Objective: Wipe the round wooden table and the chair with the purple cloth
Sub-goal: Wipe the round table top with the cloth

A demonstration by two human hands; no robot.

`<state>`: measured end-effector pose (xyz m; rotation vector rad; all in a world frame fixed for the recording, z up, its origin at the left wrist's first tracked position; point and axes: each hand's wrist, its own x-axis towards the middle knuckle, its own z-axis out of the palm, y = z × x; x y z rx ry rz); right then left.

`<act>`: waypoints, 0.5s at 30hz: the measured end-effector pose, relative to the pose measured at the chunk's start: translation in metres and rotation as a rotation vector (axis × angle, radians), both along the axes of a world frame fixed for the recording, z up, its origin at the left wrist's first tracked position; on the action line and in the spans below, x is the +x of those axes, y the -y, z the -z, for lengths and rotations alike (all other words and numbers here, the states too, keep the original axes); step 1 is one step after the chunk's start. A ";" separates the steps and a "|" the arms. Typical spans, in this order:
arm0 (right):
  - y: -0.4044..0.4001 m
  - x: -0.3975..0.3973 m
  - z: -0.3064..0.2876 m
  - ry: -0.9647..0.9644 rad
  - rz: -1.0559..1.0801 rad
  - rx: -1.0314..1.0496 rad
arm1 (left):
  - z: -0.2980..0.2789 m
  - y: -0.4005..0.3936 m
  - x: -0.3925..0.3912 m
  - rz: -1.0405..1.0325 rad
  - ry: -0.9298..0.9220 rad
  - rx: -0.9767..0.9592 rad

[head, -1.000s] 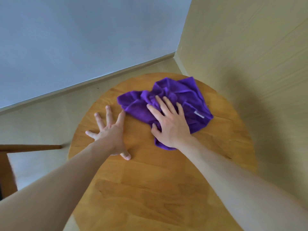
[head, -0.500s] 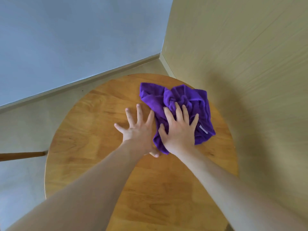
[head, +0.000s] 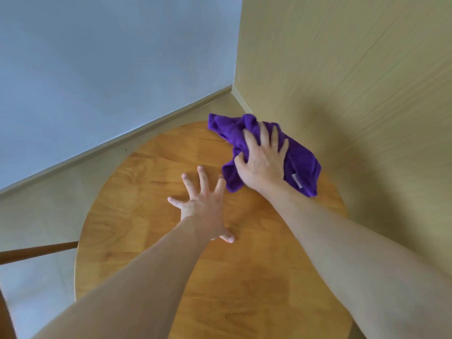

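The round wooden table [head: 151,241] fills the middle of the view. A crumpled purple cloth [head: 303,165] lies at its far right edge, one corner reaching past the rim toward the room corner. My right hand [head: 261,157] presses flat on the cloth with fingers spread. My left hand [head: 203,204] rests flat on the bare wood just left of the cloth, fingers splayed. A wooden chair rail [head: 36,253] pokes in at the left edge; the rest of the chair is out of view.
A beige wall [head: 354,81] stands close along the table's right side. A pale blue wall [head: 97,69] with a baseboard runs behind the table. The two walls meet in a corner just beyond the cloth.
My right hand has pushed the cloth from the table's middle toward the far right edge. My left hand stayed flat on the wood, now a little apart from the cloth.
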<state>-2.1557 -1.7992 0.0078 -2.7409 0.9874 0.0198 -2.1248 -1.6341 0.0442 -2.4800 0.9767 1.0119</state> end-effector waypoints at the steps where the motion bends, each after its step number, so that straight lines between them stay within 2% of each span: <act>1: -0.006 -0.007 -0.002 0.012 -0.073 -0.014 | 0.000 0.002 0.000 -0.005 0.000 -0.001; 6: -0.035 -0.068 -0.006 0.051 -0.334 -0.027 | 0.001 0.001 -0.002 -0.043 -0.009 -0.025; 10: -0.013 -0.113 -0.002 0.111 -0.510 -0.092 | -0.002 0.002 -0.003 -0.045 -0.019 -0.001; 12: 0.010 -0.119 -0.002 0.101 -0.447 -0.129 | -0.003 0.002 -0.004 -0.042 -0.022 0.007; 15: 0.029 -0.106 -0.005 0.025 -0.072 -0.161 | -0.004 0.002 -0.004 -0.044 -0.026 0.012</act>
